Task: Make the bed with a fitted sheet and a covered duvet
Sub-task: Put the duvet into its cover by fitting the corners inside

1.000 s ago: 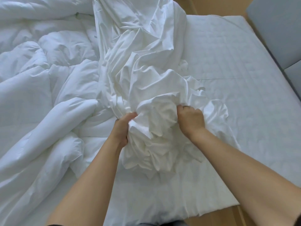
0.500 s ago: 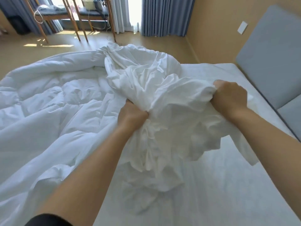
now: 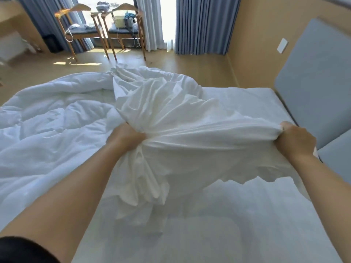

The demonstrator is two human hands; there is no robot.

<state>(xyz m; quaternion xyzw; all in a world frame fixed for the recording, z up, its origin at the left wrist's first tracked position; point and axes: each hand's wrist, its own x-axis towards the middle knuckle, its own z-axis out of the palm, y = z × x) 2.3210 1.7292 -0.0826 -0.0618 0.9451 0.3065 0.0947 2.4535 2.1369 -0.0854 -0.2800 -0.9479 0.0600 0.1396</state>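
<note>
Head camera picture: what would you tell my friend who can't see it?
A person's left hand and right hand grip a crumpled white sheet, held stretched between them above the mattress. A white duvet lies heaped on the left, a grey headboard on the right.

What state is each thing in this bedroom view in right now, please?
white sheet: bunched, held up, stretched sideways.
left hand: grips a gathered bunch of the sheet.
right hand: grips the sheet's edge.
duvet: crumpled on the bed's left side.
mattress: near part bare, no sheet fitted.
curtains: parted, daylight between them.
</note>
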